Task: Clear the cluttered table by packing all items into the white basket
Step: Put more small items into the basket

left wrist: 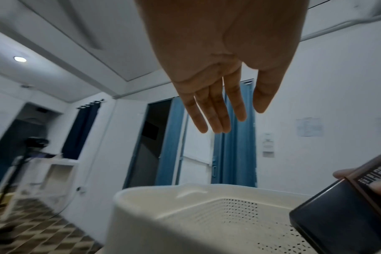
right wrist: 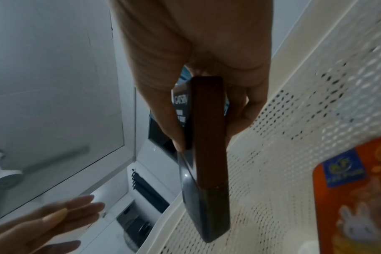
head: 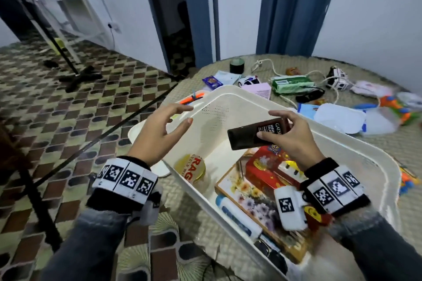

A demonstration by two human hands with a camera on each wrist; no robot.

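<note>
Two hands hover over the white perforated plastic basket, which sits on the round table covered with a woven mat. Furthest left, the left hand floats above the basket's left rim with fingers straight and spread, holding nothing; the left wrist view shows its palm open and clear of the basket wall. Just to its right, the right hand pinches a flat dark brown rectangular bottle with white lettering between thumb and fingers, held tilted above the basket's interior and apart from the left hand; the right wrist view shows the thumb on one face of the bottle and the fingers behind it. Below the bottle, inside the basket, lie from left to right a round gold-lidded tin with red letters, a white tube with a blue label, a flat floral-printed box and a red printed carton resting on that box. Beyond the basket on the far and right parts of the table sit a dark roll of tape, a green packet, a white cable, a white lidded plastic container and an orange-and-green toy.
</note>
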